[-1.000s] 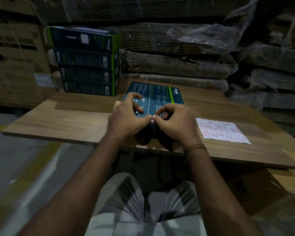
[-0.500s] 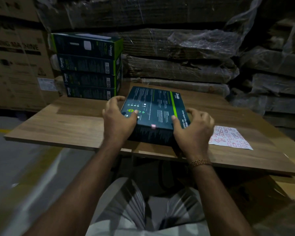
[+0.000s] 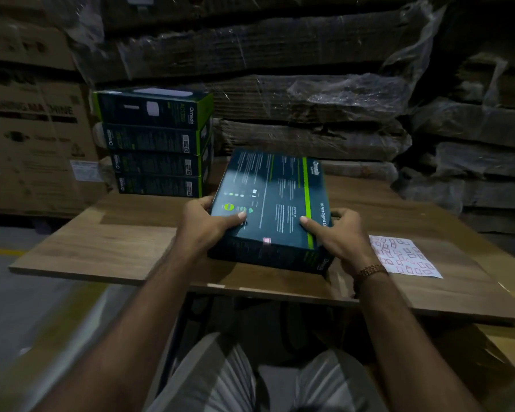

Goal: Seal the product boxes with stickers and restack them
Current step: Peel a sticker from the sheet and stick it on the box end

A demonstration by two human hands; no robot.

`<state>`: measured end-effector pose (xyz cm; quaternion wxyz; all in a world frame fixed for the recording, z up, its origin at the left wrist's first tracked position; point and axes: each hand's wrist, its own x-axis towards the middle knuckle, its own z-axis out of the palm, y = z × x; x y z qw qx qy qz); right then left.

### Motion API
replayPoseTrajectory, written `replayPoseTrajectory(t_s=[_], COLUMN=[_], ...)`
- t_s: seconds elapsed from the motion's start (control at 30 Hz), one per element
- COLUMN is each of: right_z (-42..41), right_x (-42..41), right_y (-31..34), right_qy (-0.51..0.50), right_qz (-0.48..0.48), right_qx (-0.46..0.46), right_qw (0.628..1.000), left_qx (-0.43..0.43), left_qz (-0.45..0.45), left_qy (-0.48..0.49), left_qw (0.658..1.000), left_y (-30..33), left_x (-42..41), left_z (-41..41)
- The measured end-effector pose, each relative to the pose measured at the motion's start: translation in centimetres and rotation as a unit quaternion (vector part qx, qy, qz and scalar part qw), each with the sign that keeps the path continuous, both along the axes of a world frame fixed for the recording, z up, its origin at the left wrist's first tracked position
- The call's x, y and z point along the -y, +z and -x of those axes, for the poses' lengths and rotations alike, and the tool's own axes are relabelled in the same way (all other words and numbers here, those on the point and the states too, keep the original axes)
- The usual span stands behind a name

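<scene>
Wrapped bundles of flattened cardboard [image 3: 309, 49] are piled across the background, with large printed cartons [image 3: 33, 138] at the left. In front of them a wooden surface [image 3: 125, 242] is seen, running from left to right. At its far left corner a stack of four dark product boxes [image 3: 156, 144] with green edges is stood, the top one showing a white device picture.

A dark product box [image 3: 268, 203] with a green stripe is held near the middle of the surface; its far end is tilted upward, and whether its near edge touches the wood cannot be told. The box is gripped at its left side by the left hand [image 3: 204, 224], thumb laid on the top face and fingers curled round the edge. The right side is gripped by the right hand [image 3: 342, 236] in the same manner, thumb on top. A beaded bracelet [image 3: 370, 270] is worn on the right wrist.

A white sticker sheet [image 3: 405, 257] printed with small red outlines is laid flat on the surface just right of the right hand. A small pale sticker [image 3: 266, 241] is seen over the box's near top edge.
</scene>
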<state>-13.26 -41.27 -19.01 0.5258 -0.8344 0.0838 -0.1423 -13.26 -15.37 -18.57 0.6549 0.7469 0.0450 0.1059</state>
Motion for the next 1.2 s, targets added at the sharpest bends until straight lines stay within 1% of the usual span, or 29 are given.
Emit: replayPoseTrajectory(t_s=[0.1, 0.23, 0.33, 0.4, 0.5, 0.6, 0.77, 0.83, 0.93, 1.03, 1.2], right_z=[0.0, 0.9, 0.9, 0.7, 0.9, 1.6, 2.0, 1.6, 1.4, 1.3, 1.3], right_x=[0.5, 1.0, 1.3, 1.3, 1.0, 0.2, -0.6, -0.6, -0.4, -0.3, -0.3], right_y=[0.8, 3.5, 5.0, 5.3, 5.7, 6.4, 5.9, 5.8, 6.6, 6.7, 6.7], right_qy=[-0.012, -0.001, 0.027, 0.023, 0.018, 0.017, 0.044, 0.052, 0.047, 0.040, 0.010], right_qz=[-0.009, 0.015, 0.055, 0.072, 0.047, 0.021, -0.026, -0.072, -0.125, -0.128, -0.120], right_qx=[0.064, 0.138, 0.180, 0.220, 0.256, 0.254, 0.258, 0.258, 0.244, 0.214, 0.217], right_qw=[0.998, 0.990, 0.982, 0.973, 0.965, 0.967, 0.965, 0.962, 0.961, 0.968, 0.969], left_qx=[0.052, 0.084, 0.105, 0.114, 0.123, 0.150, 0.193, 0.208, 0.199, 0.186, 0.180], left_qz=[-0.026, -0.061, -0.112, -0.151, -0.168, -0.170, -0.133, -0.122, -0.118, -0.097, -0.072], left_qy=[-0.016, -0.017, -0.021, -0.018, 0.010, 0.025, 0.025, 0.023, 0.021, 0.021, 0.024], left_qw=[0.998, 0.994, 0.988, 0.982, 0.978, 0.974, 0.972, 0.970, 0.973, 0.978, 0.981], left_y=[1.6, 4.4, 5.8, 7.2, 8.2, 8.1, 7.8, 7.6, 7.1, 6.7, 6.5], left_x=[0.2, 0.8, 0.8, 1.2, 1.7, 1.8, 1.8, 1.6, 1.2, 1.3, 1.6], left_z=[-0.5, -1.7, -2.9, -2.5, -2.3, -2.1, -1.6, -1.5, -1.6, -1.2, -0.4])
